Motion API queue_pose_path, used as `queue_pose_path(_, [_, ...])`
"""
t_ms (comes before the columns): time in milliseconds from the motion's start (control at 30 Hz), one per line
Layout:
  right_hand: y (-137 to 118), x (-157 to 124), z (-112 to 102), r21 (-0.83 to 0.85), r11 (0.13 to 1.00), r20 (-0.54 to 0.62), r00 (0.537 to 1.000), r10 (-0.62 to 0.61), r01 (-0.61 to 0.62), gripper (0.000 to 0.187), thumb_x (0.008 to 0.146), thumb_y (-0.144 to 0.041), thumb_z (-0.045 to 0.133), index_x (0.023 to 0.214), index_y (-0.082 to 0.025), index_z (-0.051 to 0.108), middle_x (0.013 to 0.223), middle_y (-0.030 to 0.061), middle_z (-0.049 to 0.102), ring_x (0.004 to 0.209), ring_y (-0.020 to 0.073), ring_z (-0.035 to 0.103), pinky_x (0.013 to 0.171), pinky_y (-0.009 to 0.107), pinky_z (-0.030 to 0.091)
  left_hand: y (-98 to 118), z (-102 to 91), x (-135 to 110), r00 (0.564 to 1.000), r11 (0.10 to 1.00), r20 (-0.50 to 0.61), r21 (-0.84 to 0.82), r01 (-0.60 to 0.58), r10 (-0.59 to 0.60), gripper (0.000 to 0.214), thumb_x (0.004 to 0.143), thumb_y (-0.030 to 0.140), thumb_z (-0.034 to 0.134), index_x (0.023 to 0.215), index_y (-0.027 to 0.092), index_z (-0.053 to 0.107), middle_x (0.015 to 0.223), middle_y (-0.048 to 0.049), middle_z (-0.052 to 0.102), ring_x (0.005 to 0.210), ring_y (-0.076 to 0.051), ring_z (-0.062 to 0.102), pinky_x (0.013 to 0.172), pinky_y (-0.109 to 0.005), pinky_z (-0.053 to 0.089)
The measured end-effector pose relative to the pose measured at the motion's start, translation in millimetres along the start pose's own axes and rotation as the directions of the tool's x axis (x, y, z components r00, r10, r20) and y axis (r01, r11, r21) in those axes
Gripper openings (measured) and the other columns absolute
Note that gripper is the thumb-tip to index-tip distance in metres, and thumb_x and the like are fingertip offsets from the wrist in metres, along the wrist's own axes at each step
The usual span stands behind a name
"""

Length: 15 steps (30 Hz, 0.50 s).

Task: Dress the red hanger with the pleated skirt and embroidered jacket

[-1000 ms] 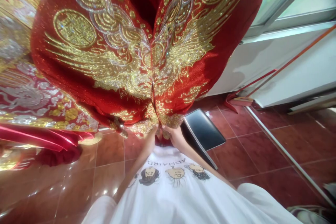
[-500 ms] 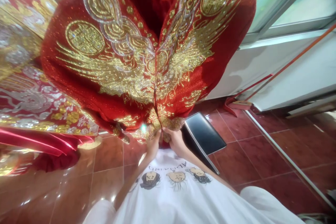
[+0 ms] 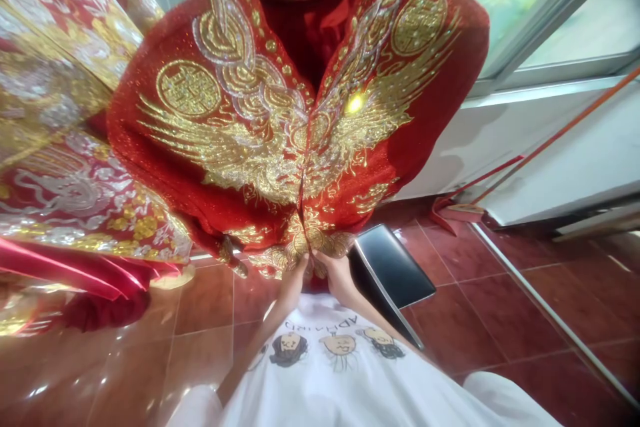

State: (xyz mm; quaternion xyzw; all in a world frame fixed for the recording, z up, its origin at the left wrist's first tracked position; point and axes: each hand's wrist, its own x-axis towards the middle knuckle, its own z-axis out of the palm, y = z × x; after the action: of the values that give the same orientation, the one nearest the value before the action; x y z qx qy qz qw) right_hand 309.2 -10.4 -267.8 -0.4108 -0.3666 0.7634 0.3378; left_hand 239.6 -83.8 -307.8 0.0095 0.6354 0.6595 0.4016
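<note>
In front of me hangs a red jacket (image 3: 240, 193) with gold and silver embroidery: winged patterns across the chest and a round emblem on each side. Its two front edges meet down the middle, with a narrow gap low down. At the bottom hem my left hand (image 3: 296, 269) pinches one front edge. Close beside it, my right hand (image 3: 336, 269) grips the other edge at the same height. The fingertips are partly hidden by the cloth, so any fastener between them cannot be made out.
Another red, gold and silver embroidered garment (image 3: 70, 187) hangs at the left. A dark, flat-topped object (image 3: 395, 263) stands on the tiled floor (image 3: 490, 320) by my right arm. Farther right are a broom with a red dustpan (image 3: 457, 212) and a window frame (image 3: 540, 40).
The view has shifted slightly, so the jacket's upper part sits lower and a little to the right. Both hands stay at the hem, close together.
</note>
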Motion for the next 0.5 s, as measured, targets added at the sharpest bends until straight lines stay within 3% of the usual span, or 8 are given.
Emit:
queue_pose_path(100, [-0.3,5.3,-3.7,-0.051,0.998,-0.004,0.999,0.045,-0.045,0.044,0.055,-0.034,0.082,0.088,-0.013,0.063,0.084,0.0070,0.069,0.083,0.0189,0.066,0.070,0.027,0.054,0.4,3.2,0.2,0.999,0.998,0.039,-0.052,0.035,-0.033,0.056,0.060,0.059,0.080,0.094,0.015,0.072,0.093,-0.0119,0.073,0.094,-0.028,0.068,0.089,-0.039,0.050])
queue_pose_path(200, [-2.5,12.6,-19.2,-0.174,0.965,0.005,0.980,0.200,-0.196,0.041,0.060,-0.040,0.081,0.087,-0.014,0.065,0.072,0.0050,0.068,0.064,0.0167,0.065,0.053,0.024,0.051,-1.8,3.2,3.9,0.998,0.996,0.039,-0.071,0.047,-0.044,0.058,0.057,0.062,0.080,0.092,0.016,0.073,0.096,-0.0108,0.073,0.095,-0.026,0.068,0.087,-0.035,0.051])
queue_pose_path(300, [-7.9,15.3,-37.9,-0.315,0.872,0.067,0.908,0.413,-0.373,0.037,0.063,-0.046,0.080,0.065,-0.012,0.063,0.042,0.0026,0.055,0.034,0.0115,0.049,0.030,0.018,0.031,-6.3,-2.1,8.0,0.996,0.996,-0.025,-0.021,0.088,-0.089,0.050,0.059,0.058,0.081,0.088,0.018,0.074,0.088,-0.0090,0.073,0.087,-0.024,0.068,0.080,-0.032,0.050])
queue_pose_path(367, [-12.5,12.7,-44.6,-0.367,0.822,0.127,0.852,0.508,-0.436,0.042,0.065,-0.048,0.079,0.054,-0.012,0.059,0.036,0.0032,0.050,0.027,0.0085,0.041,0.026,0.016,0.021,-9.0,-6.3,9.7,0.990,0.992,-0.073,0.025,0.125,-0.122,0.046,0.060,0.057,0.081,0.083,0.018,0.074,0.077,-0.0070,0.072,0.077,-0.022,0.067,0.073,-0.030,0.049])
queue_pose_path(500, [-18.9,-0.1,-41.8,-0.311,0.819,0.225,0.800,0.556,-0.482,0.039,0.070,-0.048,0.074,0.064,-0.011,0.062,0.043,0.0025,0.054,0.030,0.0057,0.039,0.028,0.014,0.023,-11.1,-9.6,11.1,0.982,0.983,-0.098,0.075,0.167,-0.159,0.043,0.059,0.058,0.080,0.063,0.016,0.070,0.053,-0.0025,0.063,0.055,-0.017,0.057,0.057,-0.026,0.040])
